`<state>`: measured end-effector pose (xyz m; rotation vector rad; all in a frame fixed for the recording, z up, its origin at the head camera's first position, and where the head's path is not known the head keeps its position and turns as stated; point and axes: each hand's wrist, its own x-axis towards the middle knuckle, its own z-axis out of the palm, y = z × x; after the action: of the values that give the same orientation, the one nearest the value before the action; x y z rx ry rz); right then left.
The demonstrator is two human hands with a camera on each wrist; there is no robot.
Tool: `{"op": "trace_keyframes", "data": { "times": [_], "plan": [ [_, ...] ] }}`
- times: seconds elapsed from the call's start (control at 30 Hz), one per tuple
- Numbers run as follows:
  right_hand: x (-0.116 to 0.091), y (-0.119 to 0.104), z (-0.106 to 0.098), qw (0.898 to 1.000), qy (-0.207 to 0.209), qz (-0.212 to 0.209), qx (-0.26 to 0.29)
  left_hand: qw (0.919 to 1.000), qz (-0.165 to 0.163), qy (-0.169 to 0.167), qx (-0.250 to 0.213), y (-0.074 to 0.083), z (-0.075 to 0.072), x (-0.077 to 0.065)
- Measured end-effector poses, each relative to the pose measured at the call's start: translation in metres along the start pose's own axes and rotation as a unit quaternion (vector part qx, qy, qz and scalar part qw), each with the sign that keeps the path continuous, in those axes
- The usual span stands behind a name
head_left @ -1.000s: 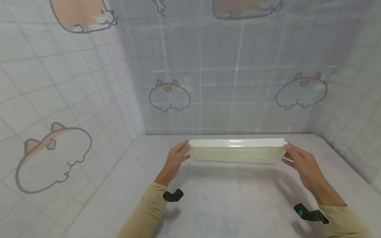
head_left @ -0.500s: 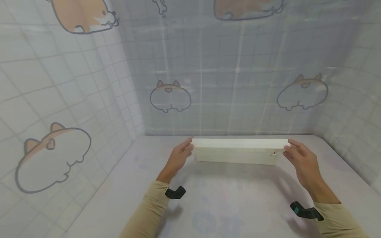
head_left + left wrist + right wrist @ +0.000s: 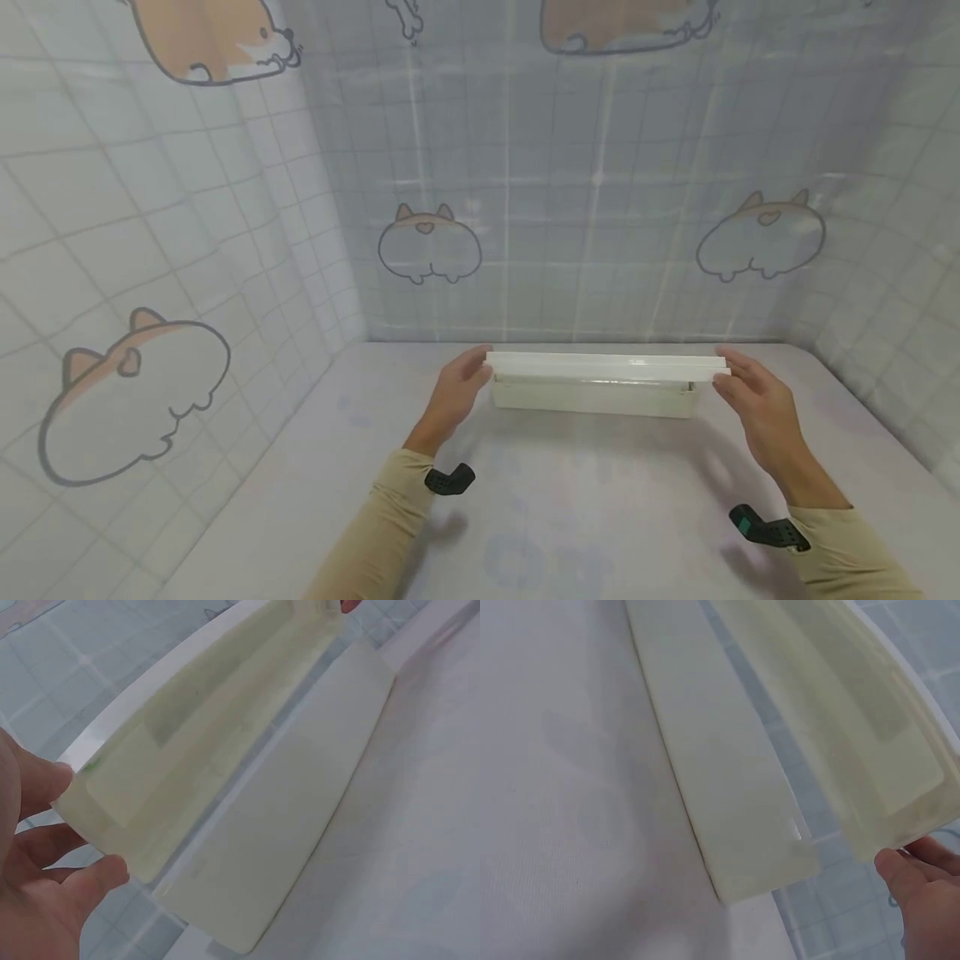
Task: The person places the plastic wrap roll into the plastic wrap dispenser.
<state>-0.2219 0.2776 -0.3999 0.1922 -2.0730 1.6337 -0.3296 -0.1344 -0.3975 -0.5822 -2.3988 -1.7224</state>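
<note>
Both forearms, in tan sleeves, reach forward side by side over the worktop [image 3: 315,467] toward its far edge, each wrist bearing one small black mount. The left hand [image 3: 453,392] meets the left end of a long white lid [image 3: 607,365], thumb and fingers lightly curled round that end; the left wrist view shows thumb and fingertips [image 3: 94,877] pinching the lid's corner. The right hand [image 3: 750,400] takes the lid's right end in the same way, fingers bent over the top edge; the right wrist view shows only one fingertip [image 3: 900,866] at the lid's corner. The lid is held level and just above one long pale tray [image 3: 592,398], which rests on the worktop near the far edge, roughly midway between the left and right walls; a narrow gap separates the two. Count: two hands, one lid, one tray. The walls [image 3: 187,250] behind and beside carry a grid pattern with cartoon corgi figures.
</note>
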Motion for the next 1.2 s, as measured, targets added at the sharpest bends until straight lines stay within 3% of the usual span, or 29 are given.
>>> {"op": "trace_keyframes", "data": {
  "times": [0.23, 0.47, 0.63, 1.0, 1.2],
  "plan": [
    [0.002, 0.004, 0.004, 0.999, 0.022, 0.039, -0.011, 1.0000, -0.004, -0.002, 0.004, -0.003, 0.000, 0.000],
    [0.007, 0.002, 0.006, 0.994, 0.040, 0.072, -0.066, 0.9994, 0.016, -0.005, 0.031, -0.002, 0.001, 0.003],
    [0.009, 0.005, 0.008, 0.993, 0.044, 0.093, -0.055, 0.9995, 0.019, -0.011, 0.025, -0.007, 0.003, 0.004],
    [0.010, 0.008, 0.010, 0.991, 0.021, 0.095, -0.092, 0.9990, 0.023, -0.005, 0.037, -0.021, 0.006, 0.008],
    [0.013, 0.011, 0.013, 0.989, -0.002, 0.106, -0.102, 0.9993, 0.008, 0.002, 0.038, -0.024, 0.008, 0.007]
  ]
}}
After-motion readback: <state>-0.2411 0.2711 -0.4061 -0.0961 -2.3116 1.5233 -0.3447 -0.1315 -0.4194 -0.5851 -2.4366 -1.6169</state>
